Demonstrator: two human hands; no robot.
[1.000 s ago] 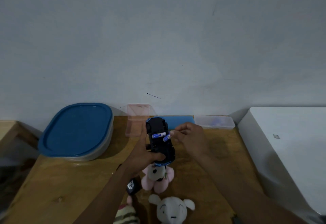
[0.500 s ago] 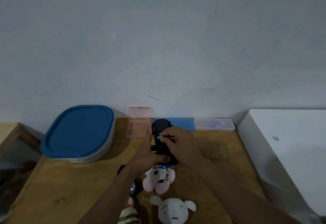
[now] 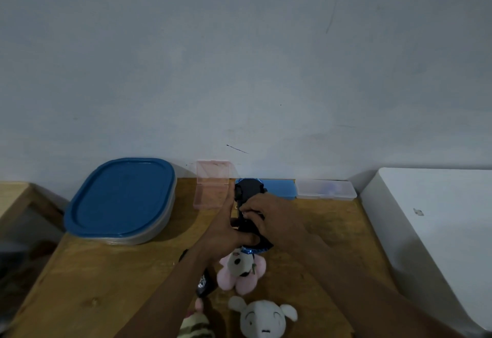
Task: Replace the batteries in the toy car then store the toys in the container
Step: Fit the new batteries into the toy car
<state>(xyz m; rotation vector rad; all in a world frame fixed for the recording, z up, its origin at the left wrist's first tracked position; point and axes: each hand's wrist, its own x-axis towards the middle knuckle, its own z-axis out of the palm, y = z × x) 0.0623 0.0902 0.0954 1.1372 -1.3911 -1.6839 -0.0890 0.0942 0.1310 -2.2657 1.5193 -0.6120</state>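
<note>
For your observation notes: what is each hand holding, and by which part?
The left hand grips the black toy car by its side; the right hand pinches at its underside, what cannot be told.

A wooden table (image 3: 106, 279) is standing against the wall. A container (image 3: 121, 200) with a blue lid is sitting on its left rear part. Along the back edge, a pink case (image 3: 211, 188) is lying open, a blue case (image 3: 281, 188) is lying just beside it, and a clear case (image 3: 326, 190) is touching the blue one. Near the front, a pink plush (image 3: 241, 271), a white plush (image 3: 262, 317) and a striped plush (image 3: 195, 325) are lying close together.
</note>
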